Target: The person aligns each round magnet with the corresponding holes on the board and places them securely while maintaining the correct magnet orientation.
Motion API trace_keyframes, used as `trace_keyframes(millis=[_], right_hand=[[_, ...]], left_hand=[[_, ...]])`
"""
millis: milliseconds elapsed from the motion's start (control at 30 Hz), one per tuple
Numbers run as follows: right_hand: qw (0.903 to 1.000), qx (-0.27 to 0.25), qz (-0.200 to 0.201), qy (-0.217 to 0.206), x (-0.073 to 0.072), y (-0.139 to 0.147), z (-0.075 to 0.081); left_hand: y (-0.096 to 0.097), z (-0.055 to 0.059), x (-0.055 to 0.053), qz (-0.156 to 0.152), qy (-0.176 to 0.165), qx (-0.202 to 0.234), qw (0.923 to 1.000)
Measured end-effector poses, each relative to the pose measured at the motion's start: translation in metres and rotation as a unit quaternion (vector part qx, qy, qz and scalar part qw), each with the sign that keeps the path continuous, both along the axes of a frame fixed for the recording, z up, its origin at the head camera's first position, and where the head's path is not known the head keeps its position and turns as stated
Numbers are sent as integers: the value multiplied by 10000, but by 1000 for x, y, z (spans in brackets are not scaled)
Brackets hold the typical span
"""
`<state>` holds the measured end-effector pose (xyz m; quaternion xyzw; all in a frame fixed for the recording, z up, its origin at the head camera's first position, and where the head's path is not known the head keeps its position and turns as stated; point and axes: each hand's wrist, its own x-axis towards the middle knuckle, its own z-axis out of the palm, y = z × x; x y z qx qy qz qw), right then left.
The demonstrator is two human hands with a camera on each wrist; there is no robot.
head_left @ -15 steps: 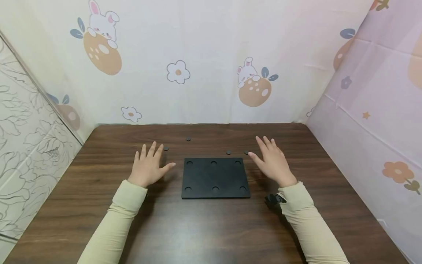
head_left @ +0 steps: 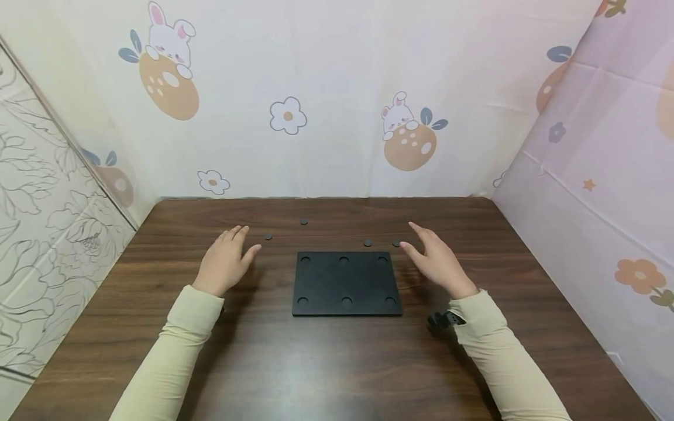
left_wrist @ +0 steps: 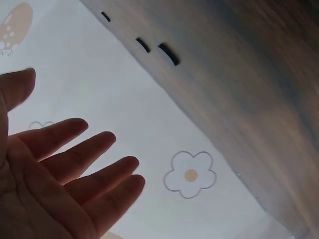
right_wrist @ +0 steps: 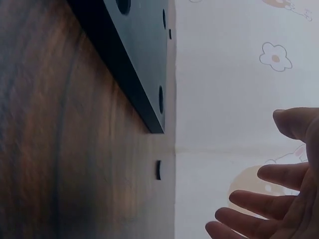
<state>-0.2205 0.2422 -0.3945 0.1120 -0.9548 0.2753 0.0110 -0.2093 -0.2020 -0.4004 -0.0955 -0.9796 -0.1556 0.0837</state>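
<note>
Black board [head_left: 347, 283], flat and rectangular, lies on the table [head_left: 337, 365] between the two hands, touching neither. Four small dark discs [head_left: 367, 243] lie loose beyond its far edge, two towards the left and two towards the right.

Left hand [head_left: 223, 266] has its fingers loosely extended and the thumb held apart, with nothing in its grasp. Right hand [head_left: 436, 266] is likewise spread and holds nothing; from the head view its thumb tip looks just beside the rightmost disc, though the right wrist view shows a gap.

I judge this to be a reaching or readying step, with nothing yet picked up. Taking up a disc would call for lowering one hand and pinching the thin rim between thumb and fingertip, as so low a piece offers little to hold.

Matt and smooth, perhaps plastic, the board carries six shallow round recesses in two rows of three; shadow makes their floors hard to read, but they appear unfilled. Dark brown wood grain runs across the table, and a lightly creased, printed sheet [head_left: 337, 70] hangs behind.
</note>
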Motion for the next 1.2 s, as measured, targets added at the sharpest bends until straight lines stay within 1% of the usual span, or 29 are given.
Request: trace_keyframes(millis=[133,233,467,767,867,1033,1200], right_hand=[[9998,-202,-31,-71,0,0,-6],[9986,-478,-69,-199,1,-1,-9],[9894,-1220,-138,-774,2,-6,-19],[9742,-1800,-242,-1336,4,-12,-31],[9702,-1914,-275,-1458,2,-14,-34],[9686,-1887,-287,-1593,1,-16,-38],[9655,-1954,-337,-1687,1,-17,-39]], left_hand=[[-5,-1,-1,90,1,340,9994],[-8,-2,-2,121,-23,431,9990],[-14,-5,-6,42,-268,427,9987],[-19,-7,-15,-111,-641,351,9973],[-20,-9,-19,-137,-729,280,9969],[-20,-12,-26,-130,-909,184,9956],[-20,-13,-31,-135,-1166,301,9926]])
